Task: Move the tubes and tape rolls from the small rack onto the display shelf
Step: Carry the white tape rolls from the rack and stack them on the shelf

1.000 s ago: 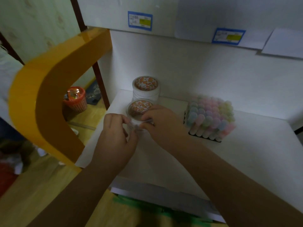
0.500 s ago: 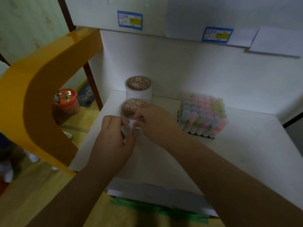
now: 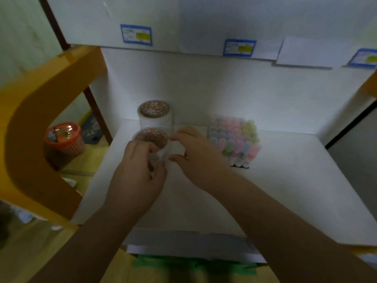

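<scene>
On the white display shelf (image 3: 285, 180) stand two stacks of white tape rolls with orange patterned tops. The back stack (image 3: 154, 114) is against the rear wall. The front stack (image 3: 152, 139) is between my hands. My left hand (image 3: 138, 170) curls its fingers round the stack's near left side. My right hand (image 3: 195, 154) has thumb and fingers curved at its right side, touching or just off it. A block of pastel tubes (image 3: 234, 139) stands upright to the right, close to my right hand.
An orange curved side panel (image 3: 40, 123) frames the shelf on the left. Beyond it an orange basket (image 3: 64, 139) sits on the wooden floor. Blue price labels (image 3: 136, 35) hang on the shelf edge above. The shelf's right half is bare white.
My right hand has drawn back a little from the front stack, its fingers spreading. The camera has shifted, and the left hand stays on the stack.
</scene>
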Action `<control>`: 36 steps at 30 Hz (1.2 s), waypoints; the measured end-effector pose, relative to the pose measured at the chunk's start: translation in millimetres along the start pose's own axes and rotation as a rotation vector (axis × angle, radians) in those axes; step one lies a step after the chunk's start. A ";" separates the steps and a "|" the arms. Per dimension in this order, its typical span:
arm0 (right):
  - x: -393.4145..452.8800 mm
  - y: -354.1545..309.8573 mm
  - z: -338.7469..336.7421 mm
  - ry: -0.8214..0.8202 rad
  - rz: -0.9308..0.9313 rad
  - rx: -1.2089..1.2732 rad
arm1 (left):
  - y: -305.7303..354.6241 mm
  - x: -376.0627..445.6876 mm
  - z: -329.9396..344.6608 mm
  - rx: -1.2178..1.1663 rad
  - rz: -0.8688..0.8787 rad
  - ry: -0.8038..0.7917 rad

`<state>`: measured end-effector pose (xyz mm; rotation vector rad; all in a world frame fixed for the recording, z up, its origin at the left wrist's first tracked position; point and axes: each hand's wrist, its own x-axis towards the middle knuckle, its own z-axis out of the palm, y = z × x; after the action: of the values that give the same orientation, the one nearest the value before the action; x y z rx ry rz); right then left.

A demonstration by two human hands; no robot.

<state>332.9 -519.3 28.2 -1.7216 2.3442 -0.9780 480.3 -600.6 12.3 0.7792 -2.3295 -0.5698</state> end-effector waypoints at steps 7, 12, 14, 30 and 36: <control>-70.0 42.8 -71.9 0.198 0.156 -0.124 | 56.4 10.7 17.6 -0.033 0.079 -0.044; -136.3 67.4 -121.1 0.306 0.278 -0.158 | 108.3 7.2 43.0 -0.051 0.225 -0.145; -166.5 73.4 -139.2 0.352 0.317 -0.163 | 134.8 -1.0 54.2 -0.078 0.259 -0.169; -437.9 113.3 -280.8 0.427 0.558 -0.275 | 375.8 -162.0 142.0 -0.288 0.446 -0.347; -496.3 136.3 -317.4 0.448 0.646 -0.268 | 441.8 -186.8 178.5 -0.354 0.486 -0.429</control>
<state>271.2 81.4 58.9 -0.7044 3.1163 -1.0207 310.7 -119.4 53.5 -0.0898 -2.5613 -0.9553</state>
